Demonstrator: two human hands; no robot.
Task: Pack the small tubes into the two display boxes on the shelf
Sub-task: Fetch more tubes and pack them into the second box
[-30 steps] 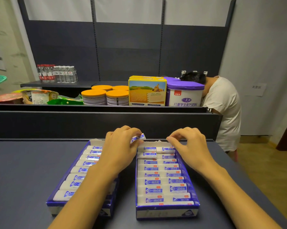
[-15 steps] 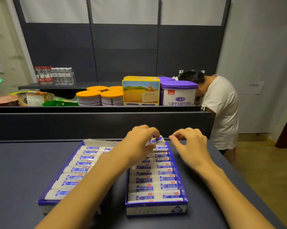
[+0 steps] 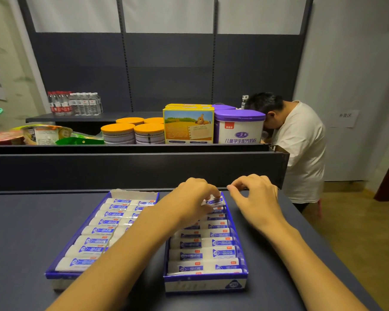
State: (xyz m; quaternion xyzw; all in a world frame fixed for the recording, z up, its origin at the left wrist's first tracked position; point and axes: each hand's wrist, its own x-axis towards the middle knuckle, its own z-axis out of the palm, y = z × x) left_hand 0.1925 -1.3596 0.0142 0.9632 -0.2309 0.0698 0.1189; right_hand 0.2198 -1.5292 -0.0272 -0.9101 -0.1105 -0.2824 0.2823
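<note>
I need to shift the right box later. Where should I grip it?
Probably take the right box by its two long blue side walls, coming from above near the front: tubes fill the inside, and both hands crowd its far end.
</note>
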